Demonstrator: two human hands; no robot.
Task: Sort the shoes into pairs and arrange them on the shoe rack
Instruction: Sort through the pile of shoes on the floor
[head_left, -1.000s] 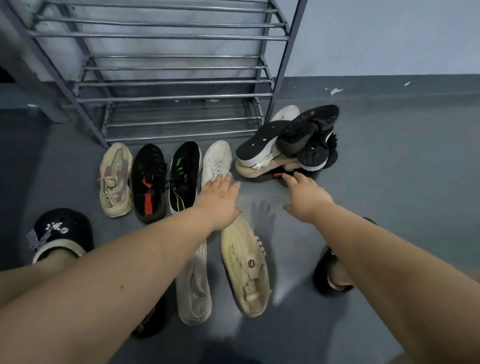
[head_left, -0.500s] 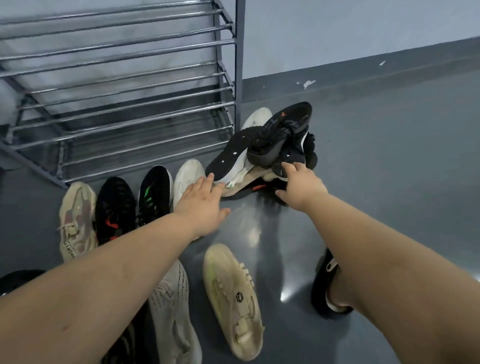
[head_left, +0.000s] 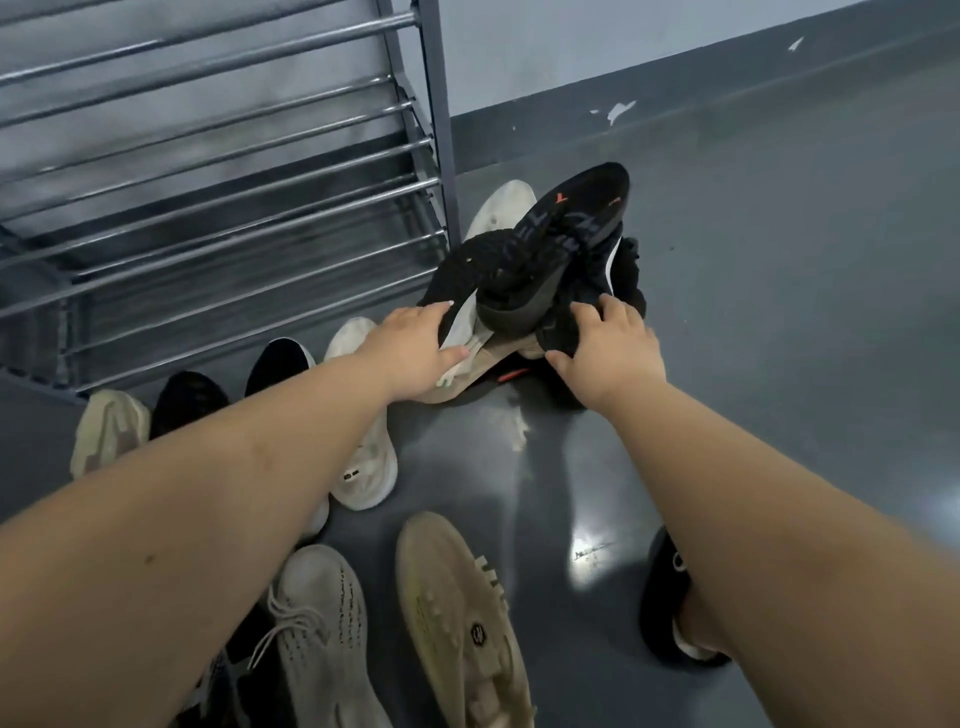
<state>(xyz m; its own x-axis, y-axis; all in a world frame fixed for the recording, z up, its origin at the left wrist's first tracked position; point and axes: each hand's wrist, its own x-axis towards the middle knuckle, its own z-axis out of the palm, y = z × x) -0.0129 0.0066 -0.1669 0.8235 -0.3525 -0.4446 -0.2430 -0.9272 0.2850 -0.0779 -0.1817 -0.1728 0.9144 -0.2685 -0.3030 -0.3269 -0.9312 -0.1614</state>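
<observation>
A heap of shoes lies on the grey floor by the rack's right post, topped by an upturned black shoe (head_left: 571, 218). My left hand (head_left: 415, 348) grips the edge of a black-soled shoe with a white side (head_left: 462, 270), fingers on the sole and thumb below. My right hand (head_left: 608, 348) curls its fingers round a black knit shoe (head_left: 566, 322) low in the heap. A tan shoe (head_left: 498, 358) lies under both. The metal shoe rack (head_left: 234, 171) stands at the upper left with bare rails.
Along the rack's front stand a beige shoe (head_left: 109, 431), two black shoes (head_left: 187, 400) and a white one (head_left: 363, 467). Nearer me lie a white knit shoe (head_left: 322, 613) and a tan shoe (head_left: 457, 613). My foot wears a black slipper (head_left: 670, 608). A white shoe (head_left: 504, 208) sits behind the heap.
Both hands have reached forward from above the floor into the heap and taken hold of shoes. The view has swung right and closer to the heap.
</observation>
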